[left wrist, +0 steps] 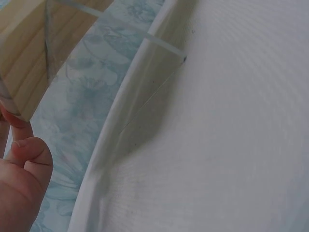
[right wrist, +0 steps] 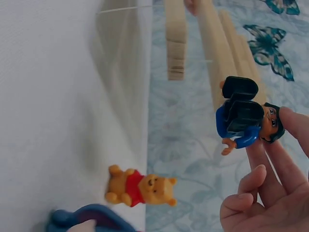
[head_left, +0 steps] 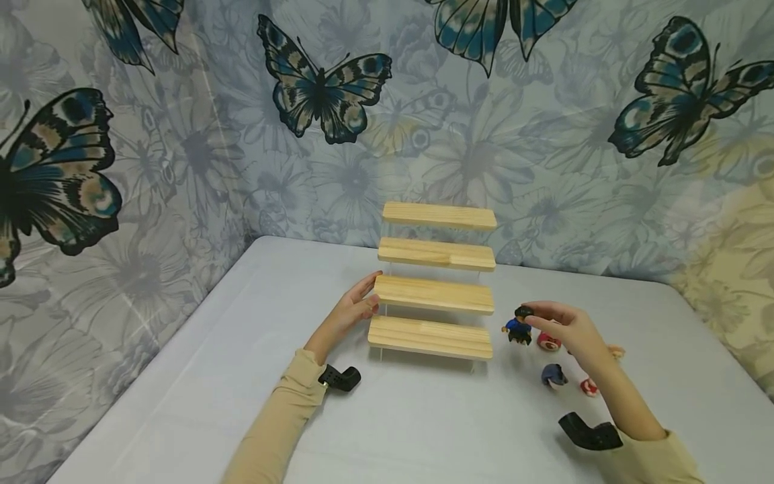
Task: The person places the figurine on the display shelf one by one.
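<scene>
In my right hand (head_left: 571,333) is a small toy figure (head_left: 518,328) with dark hair, a blue top and dark legs. Thumb and fingers pinch it by the head, above the tabletop and right of the wooden tiered stand (head_left: 432,336). The right wrist view shows the figure (right wrist: 241,113) sideways, its face partly under the thumb. My left hand (head_left: 347,312) touches the left end of the stand's second board from the bottom, fingers extended along it. Seen from the left wrist, fingertips (left wrist: 17,121) meet the board's corner, some hidden behind it.
Below and beside my right hand lie a pink toy (head_left: 549,341), a blue toy (head_left: 553,375) and a red-and-white toy (head_left: 589,386). A yellow bear in a red shirt (right wrist: 140,187) shows in the right wrist view. A butterfly-patterned backdrop (head_left: 363,175) stands behind the white table (head_left: 417,423).
</scene>
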A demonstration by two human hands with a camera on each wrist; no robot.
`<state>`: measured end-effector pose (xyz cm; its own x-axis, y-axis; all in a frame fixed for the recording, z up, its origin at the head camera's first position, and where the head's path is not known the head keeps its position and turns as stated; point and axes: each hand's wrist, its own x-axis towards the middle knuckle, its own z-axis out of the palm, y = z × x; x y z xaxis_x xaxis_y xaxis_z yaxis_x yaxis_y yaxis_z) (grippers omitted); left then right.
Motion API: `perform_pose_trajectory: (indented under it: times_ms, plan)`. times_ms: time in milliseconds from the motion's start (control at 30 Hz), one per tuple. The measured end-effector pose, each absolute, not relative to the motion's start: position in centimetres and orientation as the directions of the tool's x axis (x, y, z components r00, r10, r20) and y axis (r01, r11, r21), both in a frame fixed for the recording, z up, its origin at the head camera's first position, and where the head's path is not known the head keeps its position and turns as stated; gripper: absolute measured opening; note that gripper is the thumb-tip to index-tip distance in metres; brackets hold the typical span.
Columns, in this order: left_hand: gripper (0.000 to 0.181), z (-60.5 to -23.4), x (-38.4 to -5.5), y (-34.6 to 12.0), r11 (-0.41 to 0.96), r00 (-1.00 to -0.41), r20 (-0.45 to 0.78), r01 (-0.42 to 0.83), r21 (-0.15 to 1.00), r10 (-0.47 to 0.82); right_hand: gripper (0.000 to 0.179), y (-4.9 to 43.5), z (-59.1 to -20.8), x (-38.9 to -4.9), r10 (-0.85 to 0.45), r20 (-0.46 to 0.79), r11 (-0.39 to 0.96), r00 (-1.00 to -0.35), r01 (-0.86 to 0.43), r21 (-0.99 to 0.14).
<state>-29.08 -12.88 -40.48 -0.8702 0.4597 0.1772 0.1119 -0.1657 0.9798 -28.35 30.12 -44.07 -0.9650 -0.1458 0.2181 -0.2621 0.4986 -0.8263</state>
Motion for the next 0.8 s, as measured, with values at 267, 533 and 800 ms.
perform_pose_trajectory:
  times_ms: [267,533,800]
  plan:
    - [0.053,-39.9,-29.0,-12.9,-0.15,-0.866,0.159,0.099,0.984,0.474,0.04,30.6,-44.7,-30.6,-0.124,0.2,0.535,-0.972,-0.235,-0.812]
    - [0.054,-39.8,-29.0,-12.9,-0.145,-0.868,0.152,0.094,0.985,0.473,0.048,25.5,-37.1,-27.0,-0.146,0.118,0.545,-0.982,-0.179,-0.819]
    - [0.055,-39.3,-29.4,-13.6,0.089,-0.861,0.18,0.251,0.964,0.476,0.038,24.1,-35.6,-27.5,-0.175,0.156,0.463,-0.972,-0.221,-0.858]
